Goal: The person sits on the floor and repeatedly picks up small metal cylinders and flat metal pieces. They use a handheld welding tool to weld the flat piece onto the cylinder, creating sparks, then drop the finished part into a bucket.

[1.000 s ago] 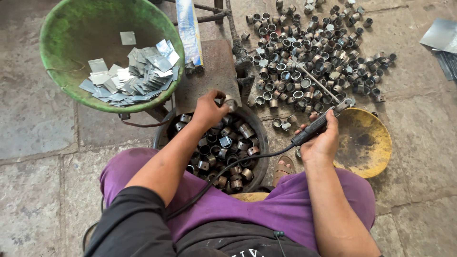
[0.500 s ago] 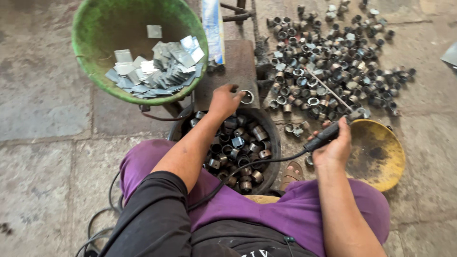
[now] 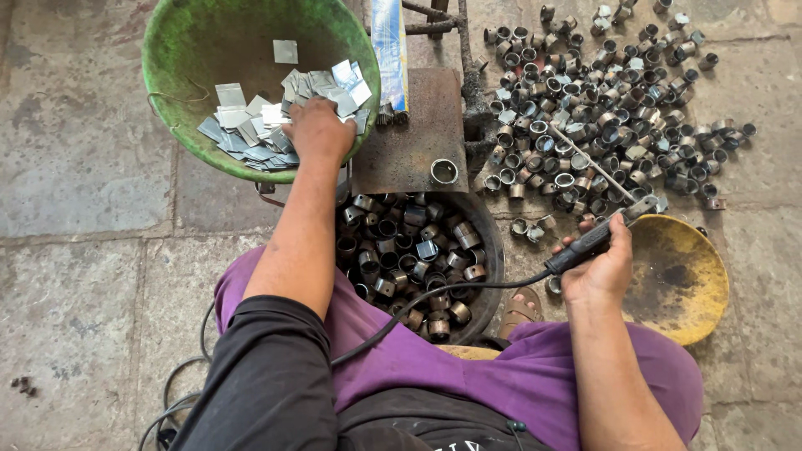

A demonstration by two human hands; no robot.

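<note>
My left hand (image 3: pixel 317 130) reaches into the green basin (image 3: pixel 192 42) and rests on a heap of small square metal plates (image 3: pixel 267 125); whether it grips one is hidden. My right hand (image 3: pixel 597 267) is closed around the black handle of a welding electrode holder (image 3: pixel 589 242), whose thin rod (image 3: pixel 589 163) points up over the pile of metal rings. A single metal ring (image 3: pixel 444 172) sits on the rusty flat plate (image 3: pixel 409 125) in front of me. A black tub (image 3: pixel 493 250) between my knees holds several short metal rings (image 3: pixel 409 259).
A large scatter of metal rings (image 3: pixel 601 100) covers the stone floor at upper right. A rusty yellow dish (image 3: pixel 677 276) lies by my right hand. A black cable (image 3: pixel 434 296) runs across my purple-clad lap. A blue-white packet (image 3: pixel 389 50) lies beside the basin.
My left hand has left the black tub, set a ring on the rusty plate and moved up into the green basin. My right hand has stayed with the holder.
</note>
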